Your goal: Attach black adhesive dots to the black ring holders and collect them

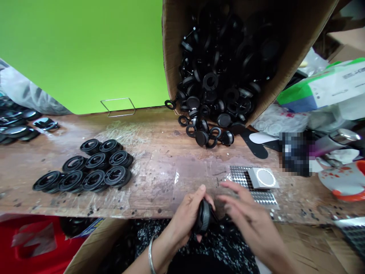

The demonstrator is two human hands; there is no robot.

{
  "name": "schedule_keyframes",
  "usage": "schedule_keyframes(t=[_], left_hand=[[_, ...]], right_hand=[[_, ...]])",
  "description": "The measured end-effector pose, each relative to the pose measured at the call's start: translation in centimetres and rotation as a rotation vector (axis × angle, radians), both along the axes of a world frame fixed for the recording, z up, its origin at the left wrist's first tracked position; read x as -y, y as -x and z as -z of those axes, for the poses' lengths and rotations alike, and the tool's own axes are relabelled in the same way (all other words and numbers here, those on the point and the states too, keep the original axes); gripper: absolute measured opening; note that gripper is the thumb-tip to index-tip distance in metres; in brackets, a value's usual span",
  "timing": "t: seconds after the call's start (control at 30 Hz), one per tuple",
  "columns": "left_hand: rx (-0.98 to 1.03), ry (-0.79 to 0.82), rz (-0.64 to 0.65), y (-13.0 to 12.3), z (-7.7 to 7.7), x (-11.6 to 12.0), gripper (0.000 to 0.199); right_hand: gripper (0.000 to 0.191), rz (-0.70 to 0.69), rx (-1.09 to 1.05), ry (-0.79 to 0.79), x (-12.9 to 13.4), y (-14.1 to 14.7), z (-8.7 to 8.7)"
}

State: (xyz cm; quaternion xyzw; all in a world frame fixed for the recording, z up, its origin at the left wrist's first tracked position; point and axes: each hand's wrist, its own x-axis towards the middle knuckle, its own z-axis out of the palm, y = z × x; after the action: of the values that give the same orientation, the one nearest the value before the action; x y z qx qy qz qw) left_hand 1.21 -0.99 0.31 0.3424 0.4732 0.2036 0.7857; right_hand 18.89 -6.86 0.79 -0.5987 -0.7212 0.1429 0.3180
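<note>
- Black round part (pixel 203 217) with a ribbed rim: clasped in the left hand (pixel 188 213) at the near edge of the counter (pixel 154 179), around mid-length.
- Right hand (pixel 248 213): just beside it, fingers spread and blurred; whether they touch anything, I cannot tell.
- Right of the hands, a dotted sheet (pixel 266 198) carries a white block (pixel 264 178) near that edge.
- Bare counter runs leftward to the stacked black rings (pixel 95 180).
- Toward the far edge, black parts (pixel 202 138) spill from a carton (pixel 173 57); its depths are dark.
- Fingers partly hide the round part's underside.
</note>
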Motion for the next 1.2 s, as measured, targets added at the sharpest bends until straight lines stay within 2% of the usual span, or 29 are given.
schedule_keyframes(t=[0.07, 0.13, 0.27, 0.4, 0.53, 0.63, 0.77, 0.9, 1.03, 1.2], left_hand=[[0.021, -0.029, -0.010, 0.0, -0.4, -0.2, 0.056], [0.028, -0.062, -0.052, 0.0, -0.5, -0.6, 0.056], [0.043, -0.069, -0.126, -0.1, -0.5, -1.4, 0.057], [0.065, -0.064, -0.157, -0.2, -0.3, -1.6, 0.056], [0.057, -0.060, -0.220, -0.2, -0.1, -1.6, 0.056], [0.034, -0.083, -0.299, -0.1, 0.1, -1.4, 0.054], [-0.021, -0.174, -0.384, 0.0, 0.2, -1.1, 0.054], [-0.097, -0.252, -0.419, 0.0, 0.6, -0.9, 0.055], [-0.120, -0.313, -0.401, 0.2, 0.9, -0.7, 0.056], [-0.135, -0.397, -0.402, 0.4, 1.1, -0.5, 0.054]], right_hand=[[0.017, 0.203, -0.071, -0.003, -1.2, -2.0, 1.2], [0.014, 0.314, 0.005, -0.027, -2.3, -3.8, 3.1], [0.016, 0.265, 0.114, -0.010, -3.8, -5.3, 6.5], [0.016, 0.236, 0.159, 0.024, -4.4, -5.1, 7.4], [0.012, 0.253, 0.206, 0.028, -4.7, -4.9, 7.4], [0.012, 0.279, 0.214, 0.004, -4.4, -4.4, 6.7], [0.007, 0.295, 0.107, -0.168, -3.1, -1.7, 3.7], [0.007, 0.199, 0.032, -0.338, -2.1, 2.3, 0.9], [0.010, 0.201, 0.084, -0.302, -2.1, 4.7, 0.9], [0.010, 0.200, 0.098, -0.205, -2.0, 5.1, 1.5]])
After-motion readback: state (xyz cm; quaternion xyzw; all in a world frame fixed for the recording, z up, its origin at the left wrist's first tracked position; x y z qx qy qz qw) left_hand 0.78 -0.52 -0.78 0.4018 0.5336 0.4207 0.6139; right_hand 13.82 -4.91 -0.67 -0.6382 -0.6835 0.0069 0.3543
